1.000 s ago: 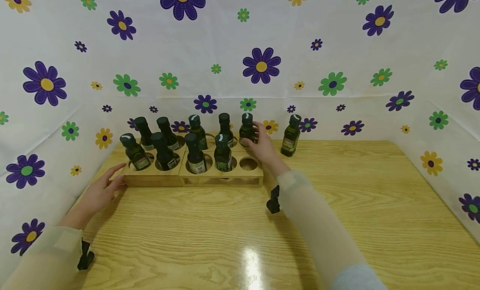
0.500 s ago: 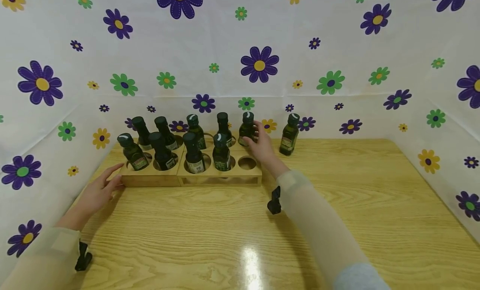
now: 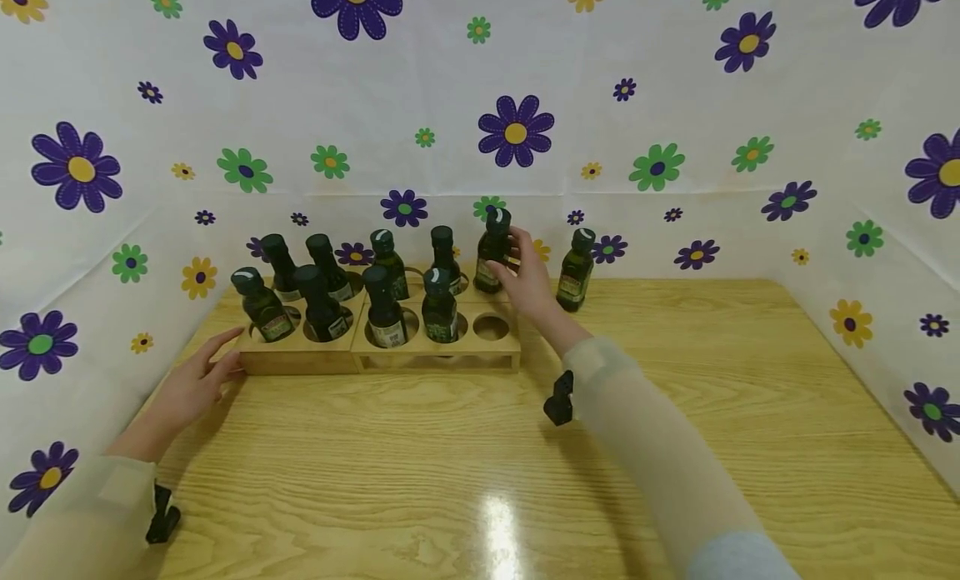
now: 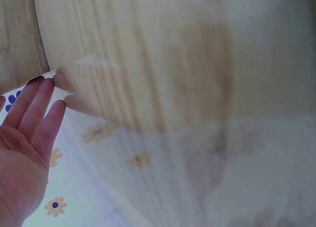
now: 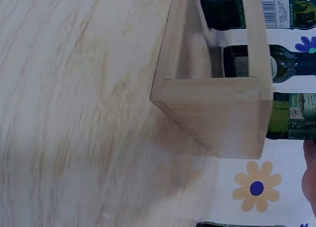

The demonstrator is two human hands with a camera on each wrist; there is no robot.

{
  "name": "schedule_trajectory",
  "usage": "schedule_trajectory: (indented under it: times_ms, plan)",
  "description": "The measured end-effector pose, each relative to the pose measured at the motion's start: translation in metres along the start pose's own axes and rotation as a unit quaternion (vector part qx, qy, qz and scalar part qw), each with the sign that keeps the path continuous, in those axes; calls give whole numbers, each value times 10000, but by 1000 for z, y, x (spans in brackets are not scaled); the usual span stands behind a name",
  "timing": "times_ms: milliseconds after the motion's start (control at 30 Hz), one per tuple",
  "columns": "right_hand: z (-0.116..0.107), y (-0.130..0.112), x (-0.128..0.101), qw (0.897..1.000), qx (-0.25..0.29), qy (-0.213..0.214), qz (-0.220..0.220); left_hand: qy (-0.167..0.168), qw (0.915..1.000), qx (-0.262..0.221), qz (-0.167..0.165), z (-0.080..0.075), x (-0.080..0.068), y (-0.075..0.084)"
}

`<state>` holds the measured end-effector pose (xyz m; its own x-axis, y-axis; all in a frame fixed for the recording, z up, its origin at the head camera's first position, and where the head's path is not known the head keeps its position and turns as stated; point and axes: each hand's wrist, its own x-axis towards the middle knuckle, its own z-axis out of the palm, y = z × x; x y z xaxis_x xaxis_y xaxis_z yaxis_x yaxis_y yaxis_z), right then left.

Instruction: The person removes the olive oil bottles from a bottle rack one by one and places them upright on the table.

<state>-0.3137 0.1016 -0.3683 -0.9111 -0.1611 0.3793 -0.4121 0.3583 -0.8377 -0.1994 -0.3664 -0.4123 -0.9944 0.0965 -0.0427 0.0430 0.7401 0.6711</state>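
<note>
A light wooden table [image 3: 675, 447] with a pronounced grain and a glossy finish carries the items, and its surface meets flower-printed sheeting at the left, rear and right edges. Standing directly on it at the rear left are two wooden bottle racks, the left rack [image 3: 300, 359] and the right rack [image 3: 438, 357], set side by side and touching. One dark green bottle [image 3: 575, 270] stands upright on the bare tabletop just to the right of the right rack, close to the rear sheeting.
</note>
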Motion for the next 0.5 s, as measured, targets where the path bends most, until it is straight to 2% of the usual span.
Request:
schedule_trajectory:
  times_ms: [500]
  plan:
    - [-26, -18, -18, 9992, -130, -240, -288, -58, 10000, -26, -73, 0, 2, -2]
